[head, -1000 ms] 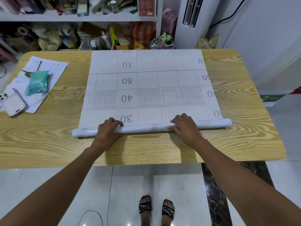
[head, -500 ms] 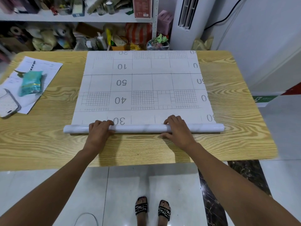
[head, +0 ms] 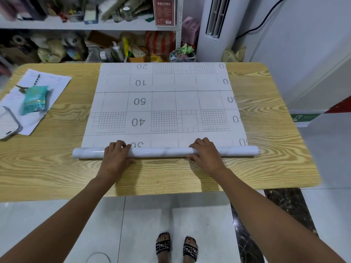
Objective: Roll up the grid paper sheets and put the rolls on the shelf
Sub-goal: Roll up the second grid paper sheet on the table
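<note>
Feet in black patterned sandals [head: 176, 247] are seen on pale floor tiles below the table [head: 57, 168] edge. Two bare forearms are stretched forward over the wood-grain top. The left hand [head: 115, 158] is laid over the roll [head: 167, 151], fingers curled across it toward the flat sheet [head: 163, 101], thumb on the near side. The right hand [head: 207, 154] is wrapped on the roll likewise; both are closed around it, well apart. The roll is lain crosswise on the table, near the front, joined to the unrolled sheet beyond. Printed numbers 30, 40, 50, 10, 20 are read upside down going away. At far left, a phone [head: 7, 124], a teal packet [head: 34, 100] and loose papers [head: 57, 86] are noted. Behind the table, a cluttered shelf [head: 85, 25] is seen.
</note>
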Demonstrator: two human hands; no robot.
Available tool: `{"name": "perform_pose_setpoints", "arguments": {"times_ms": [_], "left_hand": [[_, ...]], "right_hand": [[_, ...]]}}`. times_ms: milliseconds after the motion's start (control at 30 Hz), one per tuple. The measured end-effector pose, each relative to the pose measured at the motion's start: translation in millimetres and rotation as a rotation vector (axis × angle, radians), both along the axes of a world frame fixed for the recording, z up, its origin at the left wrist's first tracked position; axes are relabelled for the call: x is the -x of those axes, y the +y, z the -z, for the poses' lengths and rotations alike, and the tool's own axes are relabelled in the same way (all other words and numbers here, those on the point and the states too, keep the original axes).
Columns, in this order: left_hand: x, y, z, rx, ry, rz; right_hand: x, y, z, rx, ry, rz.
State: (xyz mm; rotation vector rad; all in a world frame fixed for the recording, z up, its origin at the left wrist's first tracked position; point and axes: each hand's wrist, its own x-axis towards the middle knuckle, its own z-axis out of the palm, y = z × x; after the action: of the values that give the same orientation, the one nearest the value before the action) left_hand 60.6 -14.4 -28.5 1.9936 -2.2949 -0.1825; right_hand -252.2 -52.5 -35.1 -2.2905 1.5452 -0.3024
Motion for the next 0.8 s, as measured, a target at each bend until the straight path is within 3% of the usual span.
{"name": "perform_pose_setpoints", "arguments": {"times_ms": [433, 800], "left_hand": [[7.2, -2.0, -2.0, 0.024, -0.033, -0.067], [6.6, -1.5, 3.9, 0.003, 0.045, -0.074]], "right_hand": [[-0.5, -4.1, -5.8, -0.032, 0.046, -0.063], [8.6, 1.2, -6.9, -0.035, 0.02, -0.065]]}}
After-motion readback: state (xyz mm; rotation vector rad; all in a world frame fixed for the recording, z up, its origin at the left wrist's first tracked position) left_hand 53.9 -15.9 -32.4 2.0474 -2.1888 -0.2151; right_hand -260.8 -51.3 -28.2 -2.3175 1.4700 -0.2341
